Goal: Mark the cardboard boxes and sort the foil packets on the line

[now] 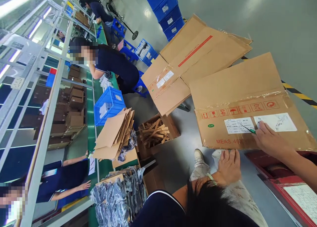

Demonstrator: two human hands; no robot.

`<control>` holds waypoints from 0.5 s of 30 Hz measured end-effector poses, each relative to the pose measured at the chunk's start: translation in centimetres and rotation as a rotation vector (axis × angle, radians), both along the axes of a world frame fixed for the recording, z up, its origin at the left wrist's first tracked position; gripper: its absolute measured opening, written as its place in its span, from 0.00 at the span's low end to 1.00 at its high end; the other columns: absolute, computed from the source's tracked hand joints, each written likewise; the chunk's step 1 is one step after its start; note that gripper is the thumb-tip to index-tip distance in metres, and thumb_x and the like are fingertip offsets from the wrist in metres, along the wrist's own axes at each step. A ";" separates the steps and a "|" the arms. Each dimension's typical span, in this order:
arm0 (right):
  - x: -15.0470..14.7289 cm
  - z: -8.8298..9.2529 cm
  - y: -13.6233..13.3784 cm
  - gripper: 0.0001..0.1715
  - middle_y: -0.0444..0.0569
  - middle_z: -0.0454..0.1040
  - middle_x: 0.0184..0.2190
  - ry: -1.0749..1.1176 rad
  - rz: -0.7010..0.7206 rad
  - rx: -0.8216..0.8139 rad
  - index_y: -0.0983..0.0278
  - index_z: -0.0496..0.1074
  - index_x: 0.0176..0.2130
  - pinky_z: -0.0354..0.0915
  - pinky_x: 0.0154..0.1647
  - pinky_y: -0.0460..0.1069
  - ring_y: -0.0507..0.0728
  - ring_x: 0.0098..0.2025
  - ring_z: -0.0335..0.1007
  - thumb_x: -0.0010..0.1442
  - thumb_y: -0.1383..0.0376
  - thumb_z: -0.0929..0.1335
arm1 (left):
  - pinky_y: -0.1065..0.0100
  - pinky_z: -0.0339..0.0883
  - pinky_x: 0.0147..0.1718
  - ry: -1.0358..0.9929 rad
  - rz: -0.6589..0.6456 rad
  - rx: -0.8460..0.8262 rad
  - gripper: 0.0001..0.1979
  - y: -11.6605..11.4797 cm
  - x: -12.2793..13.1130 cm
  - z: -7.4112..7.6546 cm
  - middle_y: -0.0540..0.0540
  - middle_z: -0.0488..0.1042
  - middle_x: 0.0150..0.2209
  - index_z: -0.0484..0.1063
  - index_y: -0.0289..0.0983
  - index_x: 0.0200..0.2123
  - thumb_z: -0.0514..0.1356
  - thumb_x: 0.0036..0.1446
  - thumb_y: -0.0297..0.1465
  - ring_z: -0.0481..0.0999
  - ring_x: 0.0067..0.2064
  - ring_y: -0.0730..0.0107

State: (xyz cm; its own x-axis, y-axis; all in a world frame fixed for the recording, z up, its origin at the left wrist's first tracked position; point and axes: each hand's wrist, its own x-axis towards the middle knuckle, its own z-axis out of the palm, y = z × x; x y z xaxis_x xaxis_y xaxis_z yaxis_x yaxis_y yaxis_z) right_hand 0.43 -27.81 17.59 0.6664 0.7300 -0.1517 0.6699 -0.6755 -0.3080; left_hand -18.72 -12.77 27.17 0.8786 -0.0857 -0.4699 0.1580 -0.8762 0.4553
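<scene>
Glossy grey floor [284, 29] lies beyond creased, flat cardboard [245, 88].

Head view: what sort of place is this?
Probably a factory packing or assembly floor: people in dark tops work along a long green bench, blue crates stand stacked, and a large cardboard carton is right under the hands.
</scene>
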 end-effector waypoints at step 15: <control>0.9 1.5 2.0 0.08 0.57 0.66 0.60 0.144 -0.081 -0.163 0.70 0.73 0.43 0.60 0.65 0.64 0.64 0.67 0.55 0.62 0.70 0.70 | 0.54 0.68 0.58 0.224 0.055 0.011 0.25 -0.7 3.6 2.2 0.25 0.73 0.54 0.65 0.24 0.59 0.61 0.59 0.27 0.73 0.57 0.48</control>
